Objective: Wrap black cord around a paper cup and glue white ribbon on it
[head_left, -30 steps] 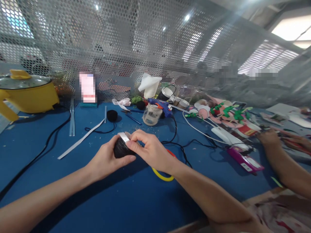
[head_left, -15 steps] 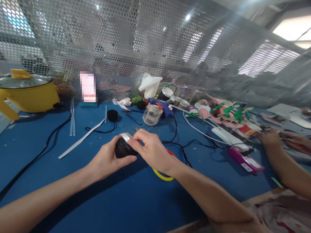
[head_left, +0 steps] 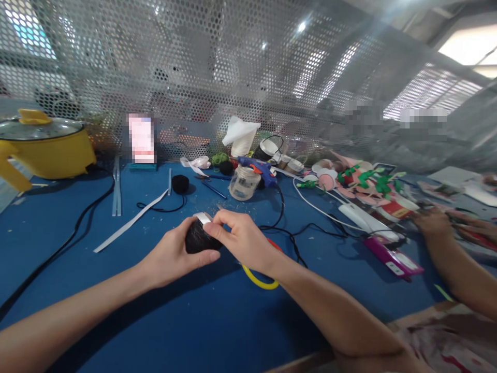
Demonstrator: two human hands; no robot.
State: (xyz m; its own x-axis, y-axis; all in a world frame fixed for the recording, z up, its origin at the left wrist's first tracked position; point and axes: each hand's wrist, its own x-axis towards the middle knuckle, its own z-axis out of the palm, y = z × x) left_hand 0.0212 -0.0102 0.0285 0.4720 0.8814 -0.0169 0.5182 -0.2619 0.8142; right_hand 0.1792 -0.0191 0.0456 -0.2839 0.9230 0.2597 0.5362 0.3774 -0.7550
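Left hand (head_left: 174,256): black ball (head_left: 196,241) is gripped.
Right hand (head_left: 243,241): white strip (head_left: 202,217) is pinched atop ball.
Progress: strip is only partly wrapped.

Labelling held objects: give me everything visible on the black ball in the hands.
The black ball is a small, round, fuzzy-looking lump, like wound yarn or fibre, matte and dark. A white strip lies across its top. The left hand cups it from the left and below, thumb along its lower edge; the right hand pinches it at the strip. It sits low over the blue table; whether it touches it cannot be told.
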